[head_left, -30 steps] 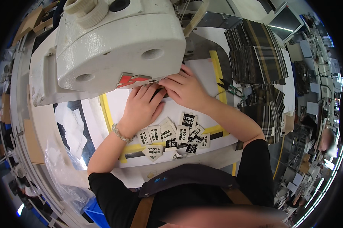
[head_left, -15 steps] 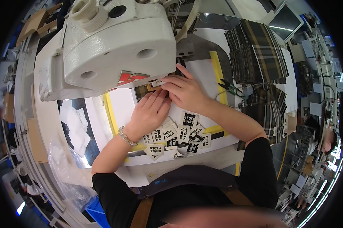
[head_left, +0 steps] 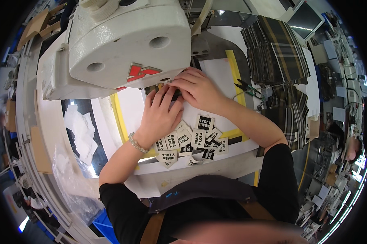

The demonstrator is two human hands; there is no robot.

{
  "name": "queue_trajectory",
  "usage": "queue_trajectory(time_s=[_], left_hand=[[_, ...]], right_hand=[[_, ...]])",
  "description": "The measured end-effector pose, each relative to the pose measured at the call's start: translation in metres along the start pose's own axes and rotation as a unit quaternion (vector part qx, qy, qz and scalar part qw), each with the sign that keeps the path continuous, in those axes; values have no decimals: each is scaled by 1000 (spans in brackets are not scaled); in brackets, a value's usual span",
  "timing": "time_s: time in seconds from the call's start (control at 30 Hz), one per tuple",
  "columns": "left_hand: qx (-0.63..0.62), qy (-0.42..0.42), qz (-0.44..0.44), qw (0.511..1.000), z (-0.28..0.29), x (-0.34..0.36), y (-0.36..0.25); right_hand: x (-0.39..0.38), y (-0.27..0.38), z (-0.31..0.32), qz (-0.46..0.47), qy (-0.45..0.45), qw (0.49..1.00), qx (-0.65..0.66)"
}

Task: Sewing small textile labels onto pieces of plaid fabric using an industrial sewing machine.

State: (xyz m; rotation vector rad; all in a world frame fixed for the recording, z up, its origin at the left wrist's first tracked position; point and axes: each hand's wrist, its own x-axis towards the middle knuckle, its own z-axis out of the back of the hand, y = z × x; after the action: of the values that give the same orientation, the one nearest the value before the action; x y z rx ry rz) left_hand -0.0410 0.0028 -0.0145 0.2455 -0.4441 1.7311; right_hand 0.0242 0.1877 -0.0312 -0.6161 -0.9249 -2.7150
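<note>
A white sewing machine head (head_left: 130, 44) hangs over the work. Under its front edge lies a piece of dark plaid fabric (head_left: 151, 88), mostly hidden by the machine and fingers. A small pale label (head_left: 169, 81) shows on it. My left hand (head_left: 162, 112) rests on the fabric's near side, fingers spread and lying flat. Beside it, my right hand (head_left: 202, 90) reaches in from the right, its fingers stretched toward the label and their tips partly hidden beneath the machine. Close in front of both hands is a loose heap of black and white labels (head_left: 198, 139).
Thread snips (head_left: 247, 89) with dark blades lie right of the yellow tape (head_left: 237, 77). Stacked plaid fabric pieces (head_left: 278, 53) stand at the far right. White crumpled sheets (head_left: 79, 132) and clear plastic film (head_left: 71, 185) lie at left, above a blue bin (head_left: 105, 224).
My right hand's raised index finger has come down, and its fingers are drawn in closer to the machine. My left fingers have spread and shifted slightly forward. The view has shifted slightly.
</note>
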Motion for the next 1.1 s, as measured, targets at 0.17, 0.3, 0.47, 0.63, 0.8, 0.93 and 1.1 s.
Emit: queue_trajectory(time_s=[0.17,0.3,0.47,0.63,0.8,0.93,1.1], left_hand=[[25,33,26,999,0,-2,-1],[12,37,22,999,1,-2,3],[-23,46,19,999,3,2,12],[-50,64,22,996,4,0,22],[46,42,-20,998,0,-3,15],[135,39,25,990,2,-6,8],[96,52,92,990,2,-7,11]], right_hand=[[0,6,4,0,25,999,-47],[0,13,7,22,-17,996,-87],[-2,7,4,6,-4,997,-77],[1,5,0,48,-29,994,-98],[2,-4,2,57,-42,995,-70],[3,-6,0,74,-61,992,-82],[5,1,0,86,-52,989,-104]])
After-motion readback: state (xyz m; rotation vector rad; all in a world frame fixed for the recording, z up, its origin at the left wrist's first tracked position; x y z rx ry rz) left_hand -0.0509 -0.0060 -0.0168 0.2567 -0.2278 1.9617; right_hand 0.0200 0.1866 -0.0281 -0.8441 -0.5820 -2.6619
